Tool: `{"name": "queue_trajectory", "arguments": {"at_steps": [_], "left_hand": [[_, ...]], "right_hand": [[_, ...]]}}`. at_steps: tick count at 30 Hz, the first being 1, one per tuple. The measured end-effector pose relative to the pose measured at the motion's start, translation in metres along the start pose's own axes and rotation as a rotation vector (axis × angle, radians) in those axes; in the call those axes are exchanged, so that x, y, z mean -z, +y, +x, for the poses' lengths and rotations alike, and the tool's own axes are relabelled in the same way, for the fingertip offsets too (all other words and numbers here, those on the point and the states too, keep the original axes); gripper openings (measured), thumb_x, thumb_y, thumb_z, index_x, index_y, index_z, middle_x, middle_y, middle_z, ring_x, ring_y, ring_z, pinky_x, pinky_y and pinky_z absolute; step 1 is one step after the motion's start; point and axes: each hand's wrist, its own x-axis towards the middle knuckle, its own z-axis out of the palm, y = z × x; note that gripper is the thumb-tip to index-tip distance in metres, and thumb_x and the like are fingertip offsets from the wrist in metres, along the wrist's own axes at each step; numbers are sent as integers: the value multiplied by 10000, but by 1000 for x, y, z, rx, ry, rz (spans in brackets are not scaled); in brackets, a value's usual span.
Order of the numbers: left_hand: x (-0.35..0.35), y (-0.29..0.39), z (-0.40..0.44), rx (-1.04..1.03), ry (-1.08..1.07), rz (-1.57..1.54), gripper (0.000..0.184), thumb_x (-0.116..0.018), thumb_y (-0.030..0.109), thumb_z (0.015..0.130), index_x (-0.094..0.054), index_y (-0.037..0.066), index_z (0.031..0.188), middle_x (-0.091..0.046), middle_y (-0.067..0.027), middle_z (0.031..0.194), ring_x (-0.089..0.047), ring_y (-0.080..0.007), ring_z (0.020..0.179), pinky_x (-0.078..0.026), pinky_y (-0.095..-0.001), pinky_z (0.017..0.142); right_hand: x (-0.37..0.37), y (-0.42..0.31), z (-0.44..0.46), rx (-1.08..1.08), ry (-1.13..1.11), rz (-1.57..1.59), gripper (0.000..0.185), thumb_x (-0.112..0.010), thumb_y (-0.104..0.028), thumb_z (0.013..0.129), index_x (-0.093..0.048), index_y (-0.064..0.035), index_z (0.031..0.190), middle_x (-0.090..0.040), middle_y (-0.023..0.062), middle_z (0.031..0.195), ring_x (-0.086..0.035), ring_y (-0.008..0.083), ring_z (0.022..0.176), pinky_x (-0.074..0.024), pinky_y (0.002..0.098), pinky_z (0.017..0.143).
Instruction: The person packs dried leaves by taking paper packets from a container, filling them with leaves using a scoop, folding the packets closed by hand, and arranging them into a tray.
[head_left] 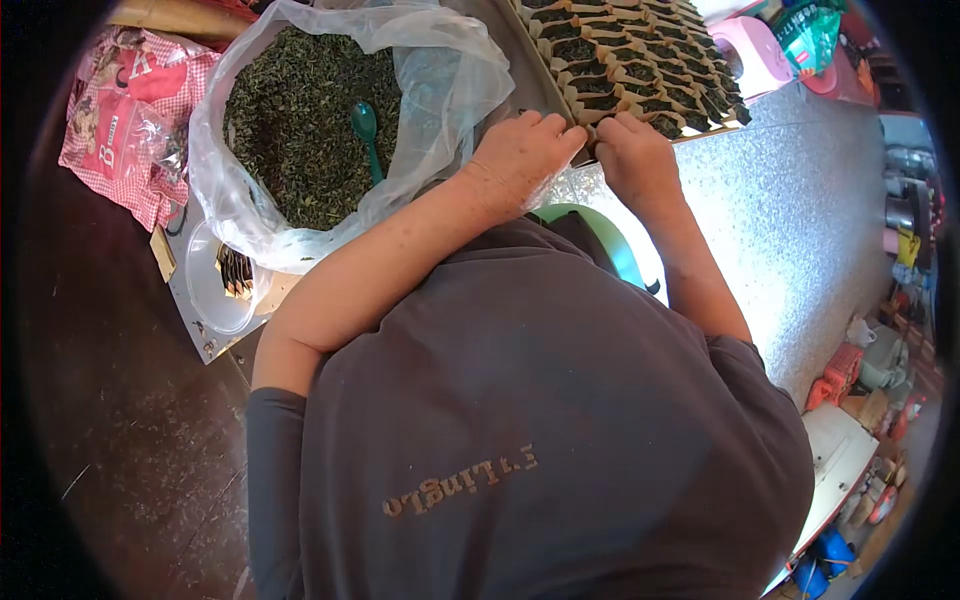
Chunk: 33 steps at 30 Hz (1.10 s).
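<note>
A shallow tray at the top holds rows of small open brown paper pouches with dark dried leaves in them. My left hand reaches its near left corner, fingers closed on a paper pouch there. Close beside it, my right hand pinches the same pouch; the fingertips partly hide it. To the left of my left hand, a large clear plastic bag stands wide open, full of dried green leaves. A green plastic spoon lies on these leaves.
A red checked bag lies at upper left, above a clear plastic tub beside several small dark packets. A pink plastic container and a green packet are at upper right. A green stool shows below the tray.
</note>
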Motion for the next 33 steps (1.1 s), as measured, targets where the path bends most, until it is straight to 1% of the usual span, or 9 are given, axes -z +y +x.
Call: {"name": "queue_trajectory", "arguments": {"at_steps": [2, 6, 12, 18, 20, 25, 29, 31, 33], "left_hand": [[3, 0, -1, 6, -10, -39, 349, -667, 133, 771, -566, 109, 1104, -566, -56, 911, -576, -256, 859, -502, -348, 743], [5, 1, -6, -4, 4, -70, 317, -672, 130, 770, -574, 110, 1071, -568, -56, 903, -585, -257, 856, -509, -351, 726], [12, -1, -14, 24, 22, -93, 185, -616, 101, 744, -562, 93, 920, -582, -84, 896, -599, -287, 872, -517, -385, 734], [32, -3, -35, 71, 194, -182, 72, -580, 150, 797, -564, 87, 828, -579, -99, 855, -595, -306, 816, -501, -417, 682], [52, -7, -56, 58, 367, -95, 126, -630, 163, 804, -538, 84, 841, -561, -77, 806, -591, -293, 767, -501, -385, 661], [104, -8, -152, 449, 560, 39, 261, -704, 54, 738, -645, 92, 989, -643, -80, 910, -628, -280, 863, -528, -361, 723], [132, -14, -251, 955, 663, 212, 216, -705, 56, 775, -678, 103, 984, -669, -99, 914, -661, -257, 770, -537, -346, 703], [139, -24, -294, 1148, 763, 295, 111, -675, 140, 802, -675, 108, 908, -662, -92, 873, -637, -296, 834, -515, -380, 715], [150, -31, -320, 1279, 642, 407, 90, -670, 163, 813, -685, 116, 888, -666, -78, 864, -643, -286, 831, -518, -380, 718]], "right_hand": [[5, 1, -2, -26, -81, -37, 66, -608, -84, 763, -582, -67, 821, -572, 107, 791, -606, 306, 757, -500, 409, 657], [20, -6, -3, -87, -74, 63, 127, -627, -80, 762, -600, -35, 877, -594, 125, 842, -605, 338, 749, -494, 401, 652], [35, -10, 0, -161, -95, 64, 216, -671, -89, 752, -629, -43, 959, -623, 120, 893, -631, 287, 736, -501, 355, 638], [41, -25, 11, -55, 45, 259, 155, -631, 14, 793, -632, 13, 948, -627, 110, 883, -603, 189, 736, -484, 283, 671], [32, -43, 21, -44, -5, 325, 144, -615, 43, 787, -629, 14, 928, -622, 95, 862, -602, 168, 755, -477, 261, 677], [-1, -98, 38, 132, -134, 518, 145, -591, 68, 779, -616, 14, 911, -588, 99, 812, -553, 169, 682, -451, 260, 636], [-23, -131, 56, 330, -211, 611, 166, -598, 68, 755, -618, 9, 909, -564, 113, 776, -540, 198, 632, -437, 276, 594], [-31, -141, 64, 375, -240, 628, 173, -601, 66, 745, -622, 5, 905, -569, 114, 775, -545, 212, 632, -439, 283, 592], [-38, -147, 71, 410, -267, 636, 179, -604, 64, 735, -625, 2, 901, -574, 115, 774, -550, 226, 632, -441, 290, 590]]}}
